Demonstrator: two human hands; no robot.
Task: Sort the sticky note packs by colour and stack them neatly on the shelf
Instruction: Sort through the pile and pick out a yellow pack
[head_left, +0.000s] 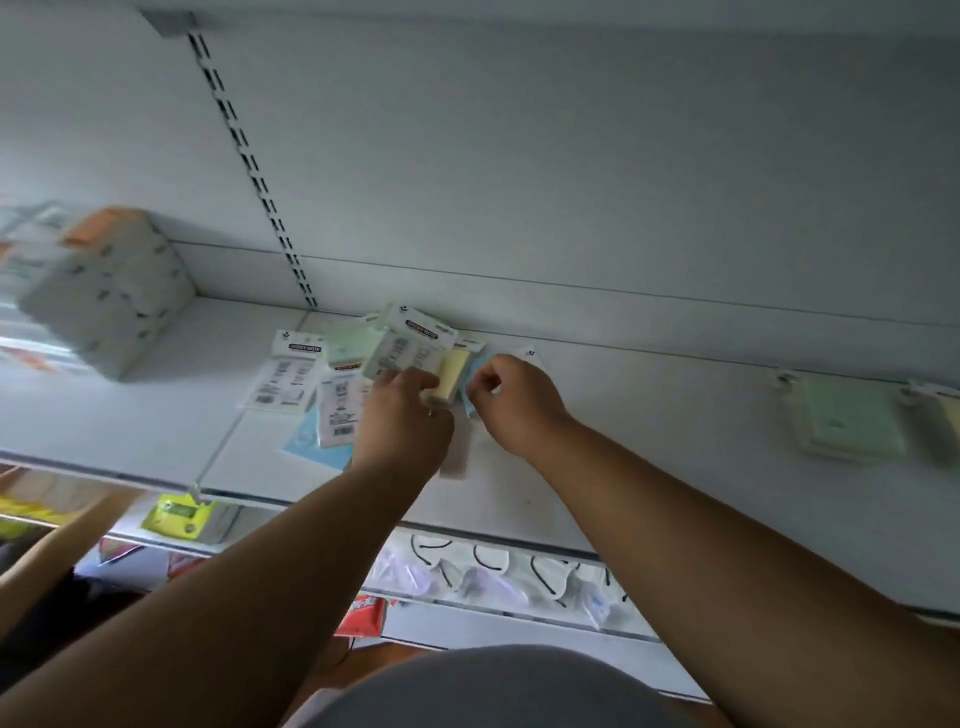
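Yellow pack tilting on shelf, left hand pinching it, right hand just beside, pinching blue pack.

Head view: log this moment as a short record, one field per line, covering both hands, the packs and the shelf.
left hand: left hand grips the yellow pack
right hand: right hand pinches the blue pack
loose pile: mixed packs, among them a green pack and a face-down pack, overlapping, unsorted
sorted so far: green stack at far right
left end: tall wrapped bundle
surface: white shelf
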